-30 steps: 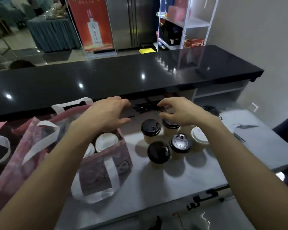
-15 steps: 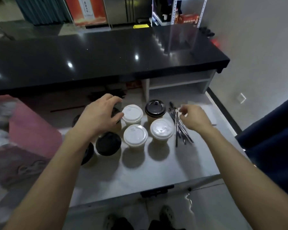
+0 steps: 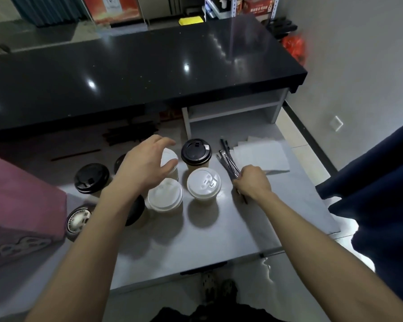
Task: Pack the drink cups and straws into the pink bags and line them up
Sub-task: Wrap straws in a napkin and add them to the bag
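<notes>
Grey counter (image 3: 219, 240) carries my cups: my left hand (image 3: 144, 168) hovers with spread fingers over a white-lidded cup (image 3: 169, 160), gripping nothing. My right hand (image 3: 253, 182) curls round the dark straws (image 3: 228, 161) beside the cups. A pink bag (image 3: 21, 198) sits far left.

I see a pale grey flat desk (image 3: 219, 240) carrying tan paper cups with white plastic lids (image 3: 204, 183) and glossy black plastic lids (image 3: 196, 151), thin dark plastic-wrapped straws (image 3: 228, 162), white paper sheets (image 3: 263, 156), and a pink paper bag with a white looped motif (image 3: 21, 205).
</notes>
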The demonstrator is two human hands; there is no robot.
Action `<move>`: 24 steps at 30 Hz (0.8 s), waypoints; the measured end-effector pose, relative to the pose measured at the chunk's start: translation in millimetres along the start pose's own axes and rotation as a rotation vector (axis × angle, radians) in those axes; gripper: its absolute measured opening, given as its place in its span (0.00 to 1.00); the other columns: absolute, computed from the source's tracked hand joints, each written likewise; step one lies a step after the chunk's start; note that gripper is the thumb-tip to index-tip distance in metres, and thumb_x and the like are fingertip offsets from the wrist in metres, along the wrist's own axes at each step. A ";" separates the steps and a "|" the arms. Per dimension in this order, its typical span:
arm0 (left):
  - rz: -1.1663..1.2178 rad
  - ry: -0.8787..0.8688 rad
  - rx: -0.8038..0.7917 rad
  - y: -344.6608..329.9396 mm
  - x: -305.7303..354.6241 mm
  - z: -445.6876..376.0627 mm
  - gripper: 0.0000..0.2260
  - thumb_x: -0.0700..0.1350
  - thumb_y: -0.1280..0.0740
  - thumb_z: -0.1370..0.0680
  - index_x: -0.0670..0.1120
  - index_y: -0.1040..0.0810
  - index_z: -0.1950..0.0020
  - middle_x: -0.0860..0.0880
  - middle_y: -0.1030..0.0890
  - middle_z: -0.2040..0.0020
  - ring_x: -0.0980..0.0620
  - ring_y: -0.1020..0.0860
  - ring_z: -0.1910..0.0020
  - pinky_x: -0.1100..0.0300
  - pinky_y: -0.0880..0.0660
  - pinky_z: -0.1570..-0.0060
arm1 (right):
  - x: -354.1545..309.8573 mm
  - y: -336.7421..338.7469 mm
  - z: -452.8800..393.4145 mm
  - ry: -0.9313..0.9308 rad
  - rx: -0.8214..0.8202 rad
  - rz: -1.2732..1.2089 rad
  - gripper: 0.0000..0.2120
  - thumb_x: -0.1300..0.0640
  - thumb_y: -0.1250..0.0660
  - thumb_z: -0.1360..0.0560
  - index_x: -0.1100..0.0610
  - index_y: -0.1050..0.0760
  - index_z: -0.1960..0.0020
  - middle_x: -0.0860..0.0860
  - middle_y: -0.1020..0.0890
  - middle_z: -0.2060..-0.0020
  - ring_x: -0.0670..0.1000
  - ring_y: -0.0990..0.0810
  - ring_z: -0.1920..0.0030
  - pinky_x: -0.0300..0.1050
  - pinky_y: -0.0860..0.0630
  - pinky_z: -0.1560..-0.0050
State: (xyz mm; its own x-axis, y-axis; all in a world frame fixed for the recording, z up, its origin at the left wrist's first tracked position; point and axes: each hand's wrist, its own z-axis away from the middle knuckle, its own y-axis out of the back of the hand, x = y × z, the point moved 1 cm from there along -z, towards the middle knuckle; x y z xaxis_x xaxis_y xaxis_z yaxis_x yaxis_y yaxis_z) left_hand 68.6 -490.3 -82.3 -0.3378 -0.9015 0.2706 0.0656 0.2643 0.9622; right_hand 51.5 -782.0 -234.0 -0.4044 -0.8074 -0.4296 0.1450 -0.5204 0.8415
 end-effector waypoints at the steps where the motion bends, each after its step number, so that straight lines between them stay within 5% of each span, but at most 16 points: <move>1: 0.026 -0.014 0.023 -2.2 3.1 -2.3 0.21 0.54 0.29 0.18 0.52 0.22 0.25 0.54 0.21 0.31 0.50 0.21 0.32 0.49 0.23 0.36 | 2.2 5.5 3.0 -0.002 0.011 -0.064 0.06 0.57 0.28 0.28 0.60 0.19 0.57 0.56 0.15 0.61 0.60 0.15 0.55 0.53 0.15 0.54; 7: 0.559 0.090 0.129 -29.4 47.7 -29.1 0.07 0.53 0.26 0.17 0.55 0.12 0.42 0.60 0.12 0.53 0.59 0.14 0.54 0.59 0.19 0.49 | -1.6 51.5 19.6 0.230 0.175 -0.395 0.05 0.53 0.23 0.24 0.51 0.18 0.56 0.45 0.15 0.62 0.44 0.19 0.63 0.44 0.20 0.55; 12: 0.797 0.214 0.062 -57.7 88.6 -49.2 0.07 0.51 0.26 0.17 0.49 0.11 0.49 0.53 0.11 0.59 0.56 0.15 0.65 0.56 0.18 0.57 | -23.6 76.6 20.4 0.540 0.118 -0.469 0.04 0.49 0.22 0.23 0.48 0.16 0.54 0.43 0.15 0.63 0.45 0.18 0.63 0.37 0.22 0.60; 15: 0.797 0.325 0.171 -67.0 94.4 -48.5 0.08 0.47 0.25 0.17 0.47 0.13 0.55 0.50 0.12 0.62 0.52 0.14 0.63 0.49 0.15 0.54 | -12.8 66.8 7.9 0.566 0.152 -0.546 0.08 0.47 0.26 0.20 0.48 0.16 0.57 0.41 0.16 0.65 0.44 0.19 0.64 0.35 0.26 0.62; 17: 0.760 0.382 0.248 -71.0 96.0 -44.7 0.09 0.48 0.26 0.17 0.46 0.14 0.57 0.49 0.12 0.62 0.48 0.13 0.59 0.45 0.15 0.49 | 9.3 51.0 -7.5 0.455 0.188 -0.493 0.11 0.47 0.28 0.18 0.50 0.17 0.58 0.42 0.17 0.67 0.45 0.19 0.65 0.41 0.23 0.59; 21: 0.777 0.449 0.331 -77.9 99.3 -37.1 0.08 0.48 0.27 0.16 0.44 0.15 0.51 0.46 0.12 0.56 0.43 0.13 0.52 0.40 0.16 0.44 | 44.5 7.6 -33.0 0.323 -0.066 -0.072 0.11 0.46 0.25 0.22 0.53 0.19 0.56 0.47 0.15 0.62 0.54 0.17 0.57 0.50 0.20 0.53; 24: 0.777 0.461 0.365 -81.5 102.1 -31.6 0.07 0.47 0.27 0.16 0.45 0.15 0.49 0.46 0.12 0.55 0.45 0.13 0.51 0.40 0.16 0.43 | 48.2 -6.7 -39.8 0.318 -0.119 -0.048 0.09 0.50 0.25 0.25 0.54 0.20 0.59 0.49 0.15 0.65 0.55 0.16 0.59 0.51 0.18 0.55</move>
State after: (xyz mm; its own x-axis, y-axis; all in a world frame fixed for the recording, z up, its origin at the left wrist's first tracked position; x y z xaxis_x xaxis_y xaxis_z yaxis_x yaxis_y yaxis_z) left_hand 58.4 -614.8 -132.1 0.0823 -0.4566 0.8859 -0.2059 0.8619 0.4634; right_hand 67.0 -828.5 -273.4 -0.1144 -0.8178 -0.5640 0.2446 -0.5734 0.7819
